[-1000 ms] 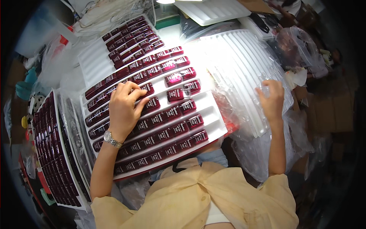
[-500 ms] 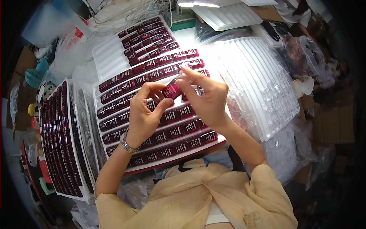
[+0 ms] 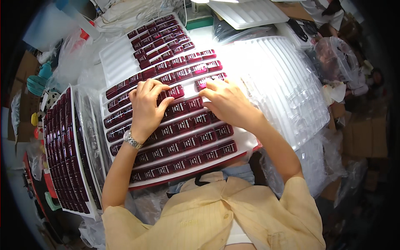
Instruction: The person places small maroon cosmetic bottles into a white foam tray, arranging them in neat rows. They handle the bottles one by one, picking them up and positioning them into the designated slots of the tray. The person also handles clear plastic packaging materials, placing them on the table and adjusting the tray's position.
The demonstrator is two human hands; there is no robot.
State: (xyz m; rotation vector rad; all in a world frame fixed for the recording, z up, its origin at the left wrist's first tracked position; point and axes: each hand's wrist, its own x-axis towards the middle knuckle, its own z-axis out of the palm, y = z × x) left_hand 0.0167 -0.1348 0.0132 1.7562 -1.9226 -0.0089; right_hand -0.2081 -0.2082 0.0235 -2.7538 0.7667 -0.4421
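Observation:
Small dark red bottles with pale lettering lie in rows in a white ribbed tray (image 3: 243, 141) in front of me. My left hand (image 3: 148, 106) is closed, its thumb and fingers around a dark red bottle (image 3: 175, 91) in a middle row. To its right, my right hand (image 3: 227, 100) pinches at another bottle (image 3: 201, 84) in the same row, its fingertips partly covering it. A short bare stretch of white tray (image 3: 190, 88) separates these two bottles. A metal-band watch (image 3: 132, 140) circles my left wrist.
Behind stands another partly filled white tray (image 3: 118, 62). Upright trays of dark bottles (image 3: 66, 154) are at the left. Stacked white ribbed trays (image 3: 283, 87) and clear plastic wrap (image 3: 304, 166) lie at the right. A lamp (image 3: 216, 1) shines at the top.
Half a second ago both hands held one bottle together, tilted above the tray. Now they have lowered and parted, each at a bottle in the row. The view has shifted slightly.

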